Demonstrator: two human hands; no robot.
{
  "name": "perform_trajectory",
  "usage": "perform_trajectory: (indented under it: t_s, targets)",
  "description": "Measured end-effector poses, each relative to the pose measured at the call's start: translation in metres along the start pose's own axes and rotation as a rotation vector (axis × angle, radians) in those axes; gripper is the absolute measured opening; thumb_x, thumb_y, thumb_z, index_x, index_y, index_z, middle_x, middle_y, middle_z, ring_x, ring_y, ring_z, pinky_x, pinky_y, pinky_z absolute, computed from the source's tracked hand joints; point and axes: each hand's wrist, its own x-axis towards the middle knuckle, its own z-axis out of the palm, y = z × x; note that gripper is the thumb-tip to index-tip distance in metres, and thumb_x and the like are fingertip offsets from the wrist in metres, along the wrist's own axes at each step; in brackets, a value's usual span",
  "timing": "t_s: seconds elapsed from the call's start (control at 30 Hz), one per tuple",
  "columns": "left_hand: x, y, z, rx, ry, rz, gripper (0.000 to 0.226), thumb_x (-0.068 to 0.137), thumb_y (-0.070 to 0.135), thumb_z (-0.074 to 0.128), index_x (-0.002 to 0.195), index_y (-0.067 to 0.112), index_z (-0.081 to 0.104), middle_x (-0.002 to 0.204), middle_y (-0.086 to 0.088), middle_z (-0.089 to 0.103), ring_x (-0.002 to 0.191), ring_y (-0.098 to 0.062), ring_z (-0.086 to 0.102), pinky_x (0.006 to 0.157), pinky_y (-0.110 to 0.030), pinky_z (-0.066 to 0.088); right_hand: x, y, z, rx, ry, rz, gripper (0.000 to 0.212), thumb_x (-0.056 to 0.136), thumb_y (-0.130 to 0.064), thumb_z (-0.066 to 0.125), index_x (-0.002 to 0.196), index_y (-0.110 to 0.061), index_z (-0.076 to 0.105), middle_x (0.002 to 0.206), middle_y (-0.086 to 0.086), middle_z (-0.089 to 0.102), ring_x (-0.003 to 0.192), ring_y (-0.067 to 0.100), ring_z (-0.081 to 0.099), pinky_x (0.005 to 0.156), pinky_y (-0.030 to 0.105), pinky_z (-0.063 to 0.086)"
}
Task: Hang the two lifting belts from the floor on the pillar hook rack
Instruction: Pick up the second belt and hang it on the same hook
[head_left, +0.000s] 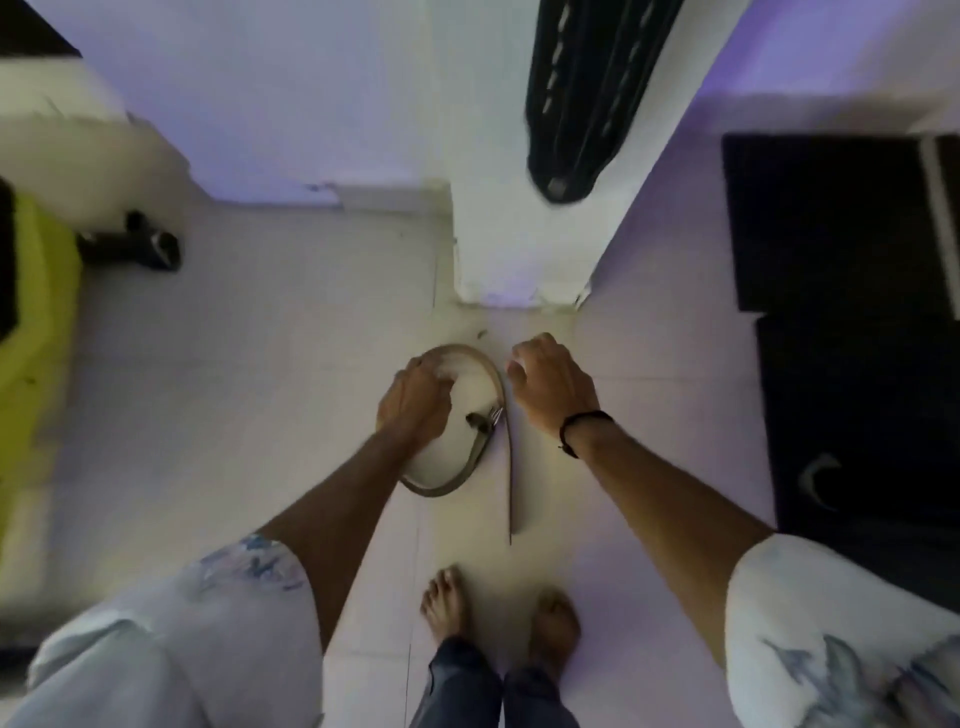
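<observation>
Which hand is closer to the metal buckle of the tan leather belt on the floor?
Left. The left hand grips the tan leather belt loop just beside the metal buckle; the right hand hovers a little farther off, outside the loop.

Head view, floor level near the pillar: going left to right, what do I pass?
Yellow-green object → black cylinder lying on the floor → left hand on the tan belt → right hand → black floor mat. The pillar stands just beyond the hands, a black belt hanging on it.
</observation>
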Motion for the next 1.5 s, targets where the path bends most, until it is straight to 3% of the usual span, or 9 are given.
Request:
perform_trajectory:
  t_s: [0.27,0.37,0.53,0.87,1.0,1.13,1.23,1.33,1.5]
  targets:
    - [0.094,-0.095,0.243,-0.048,-0.18,0.059,0.057,0.092,0.035,0.064,0.143,0.02,0.044,0.141,-0.012,0.052,0.127,-0.036,0.05,0.101,-0.047,0.045,0.05,0.118,0.222,0.101,-0.014,0.15,0.037,0.099,-0.01,0.041,0.133,-0.009,0.057,0.141,0.013,0.05,0.125,0.035,0.053,0.093,0.044,0.05]
    - [0.108,-0.095,0.291,-0.062,-0.2,-0.005,0.083,0.08,0.03,0.079,0.146,0.022,0.03,0.133,-0.015,0.052,0.114,-0.042,0.057,0.087,-0.051,0.052,0.054,0.146,0.243,0.169,0.007,0.201,0.041,0.098,-0.007,0.041,0.136,-0.01,0.056,0.144,0.012,0.048,0.123,0.034,0.055,0.095,0.043,0.05]
    - [0.104,-0.093,0.281,-0.15,-0.061,-0.061,0.059,0.09,0.011,0.059,0.142,0.025,0.038,0.11,-0.016,0.069,0.092,-0.042,0.066,0.066,-0.037,0.038,0.049,0.147,0.217,0.253,-0.028,0.217,0.041,0.099,-0.01,0.04,0.136,-0.012,0.056,0.146,0.01,0.048,0.126,0.031,0.053,0.098,0.04,0.048]
    - [0.039,0.001,0.059,-0.468,0.148,0.073,0.061,0.084,0.013,0.059,0.14,0.026,0.039,0.111,0.012,0.064,0.097,-0.022,0.066,0.082,-0.036,0.051,0.023,0.031,0.035,0.522,-0.051,0.171,0.044,0.103,-0.022,0.046,0.146,-0.014,0.045,0.145,0.01,0.053,0.128,0.029,0.056,0.106,0.039,0.046]
    - [0.005,0.06,-0.068,-0.603,0.217,0.16,0.061,0.081,0.024,0.052,0.135,0.042,0.032,0.109,0.003,0.07,0.092,-0.027,0.069,0.085,-0.047,0.057,0.019,-0.046,-0.082,0.658,0.033,0.072,0.041,0.101,-0.024,0.054,0.14,-0.012,0.05,0.128,0.012,0.068,0.118,0.026,0.063,0.093,0.026,0.043]
    - [-0.045,0.109,-0.204,-0.704,0.308,0.283,0.058,0.081,0.032,0.049,0.137,0.042,0.035,0.108,-0.004,0.073,0.097,-0.029,0.069,0.09,-0.054,0.056,-0.009,-0.121,-0.213,0.783,0.124,-0.007,0.043,0.093,-0.018,0.068,0.132,-0.005,0.056,0.099,0.01,0.069,0.088,0.026,0.068,0.084,0.035,0.056]
    - [-0.098,0.151,-0.305,-0.79,0.329,0.371,0.054,0.084,0.033,0.047,0.138,0.041,0.04,0.096,-0.006,0.072,0.081,-0.025,0.066,0.079,-0.048,0.057,-0.053,-0.179,-0.311,0.905,0.155,-0.064,0.036,0.094,-0.015,0.067,0.127,-0.003,0.059,0.095,0.011,0.068,0.067,0.017,0.064,0.061,0.022,0.052]
    - [-0.16,0.195,-0.395,-0.885,0.324,0.419,0.043,0.093,0.032,0.046,0.132,0.05,0.043,0.092,-0.003,0.069,0.079,-0.022,0.064,0.075,-0.044,0.055,-0.105,-0.234,-0.4,1.064,0.201,-0.107,0.03,0.094,-0.015,0.067,0.123,-0.005,0.063,0.088,0.004,0.07,0.067,0.014,0.066,0.063,0.025,0.055]
    - [-0.258,0.262,-0.518,-0.913,0.316,0.577,0.032,0.103,0.032,0.045,0.136,0.031,0.043,0.113,-0.006,0.067,0.091,-0.026,0.068,0.053,-0.03,0.055,-0.193,-0.304,-0.523,1.053,0.341,-0.242,0.011,0.096,-0.018,0.065,0.101,-0.009,0.068,0.094,0.01,0.07,0.081,0.023,0.069,0.064,0.027,0.06]
